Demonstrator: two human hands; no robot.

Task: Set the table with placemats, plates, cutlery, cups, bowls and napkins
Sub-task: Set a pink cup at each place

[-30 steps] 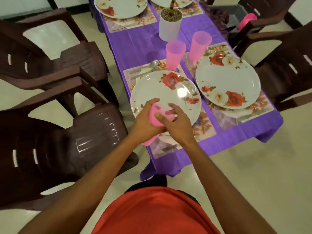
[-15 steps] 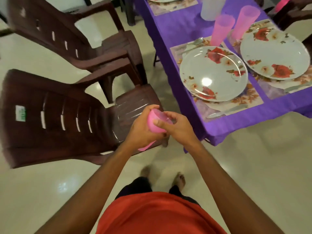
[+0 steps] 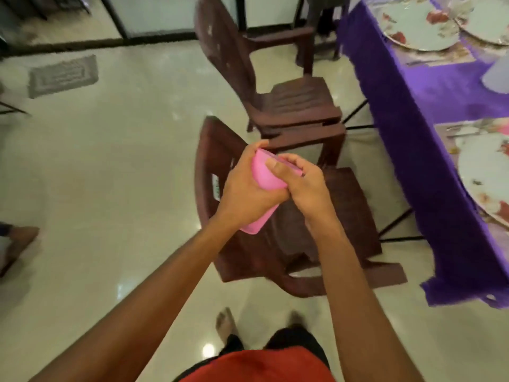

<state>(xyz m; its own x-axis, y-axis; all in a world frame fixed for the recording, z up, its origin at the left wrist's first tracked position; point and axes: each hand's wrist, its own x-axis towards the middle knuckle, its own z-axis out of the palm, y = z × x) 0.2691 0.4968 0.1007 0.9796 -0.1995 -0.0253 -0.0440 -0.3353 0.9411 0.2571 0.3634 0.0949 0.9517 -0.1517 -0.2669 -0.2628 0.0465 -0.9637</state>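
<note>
A pink plastic cup [image 3: 266, 176], or a nested stack of them, is held in front of me above a brown chair. My left hand [image 3: 243, 191] grips its body, and its bottom end pokes out below the hand. My right hand [image 3: 300, 179] pinches the rim with thumb and fingers. The table with a purple cloth [image 3: 429, 150] runs along the right edge. On it lie floral plates [image 3: 484, 172] on placemats, one near and others [image 3: 418, 26] at the far end.
Two brown plastic chairs stand between me and the table, the near one [image 3: 341, 221] under my hands and the far one [image 3: 289, 100] behind it. A grey mat [image 3: 63, 75] lies on the glossy floor at left. My bare feet [image 3: 225, 323] show below.
My view has swung left, away from the table, so the plates slid to the right edge. Both hands have kept hold of the pink cup and now hang over the chair instead of the plate.
</note>
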